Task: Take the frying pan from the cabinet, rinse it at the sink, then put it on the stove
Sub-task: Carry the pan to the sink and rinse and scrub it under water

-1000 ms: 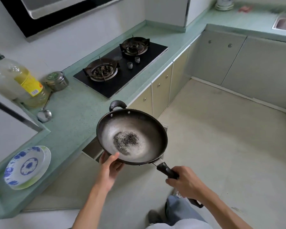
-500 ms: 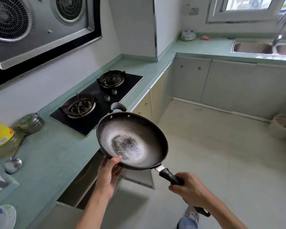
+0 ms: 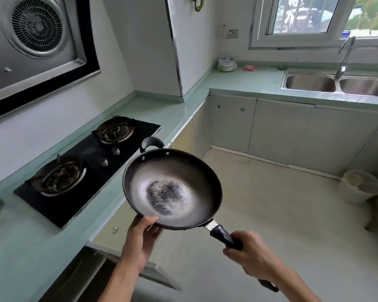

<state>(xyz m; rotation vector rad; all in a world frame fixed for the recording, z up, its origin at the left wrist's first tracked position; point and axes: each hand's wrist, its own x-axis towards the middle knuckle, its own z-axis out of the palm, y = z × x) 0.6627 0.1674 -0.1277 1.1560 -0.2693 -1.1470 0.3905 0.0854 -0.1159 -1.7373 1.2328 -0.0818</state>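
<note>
I hold a dark frying pan (image 3: 172, 188) level in front of me, above the floor and beside the counter edge; its middle is scorched and a small loop handle sits on its far rim. My right hand (image 3: 250, 256) is wrapped around the long black handle. My left hand (image 3: 141, 238) grips the near rim, thumb over the edge. The black two-burner stove (image 3: 87, 168) lies on the counter to the left. The steel double sink (image 3: 336, 83) with its tap (image 3: 345, 55) is at the far right under the window. The open cabinet (image 3: 92, 273) is below my left arm.
A green countertop (image 3: 31, 243) runs along the left and back walls, with closed cabinet doors (image 3: 231, 123) beneath. Stacked bowls (image 3: 227, 63) and a pink cloth (image 3: 249, 67) sit in the back corner. A pale bucket (image 3: 360, 186) stands on the floor at right. A range hood (image 3: 35, 35) hangs upper left.
My view has risen and swung right, bringing the sink, tap and window into sight. The pan has stayed in both hands, carried slightly right and away from the cabinet.
</note>
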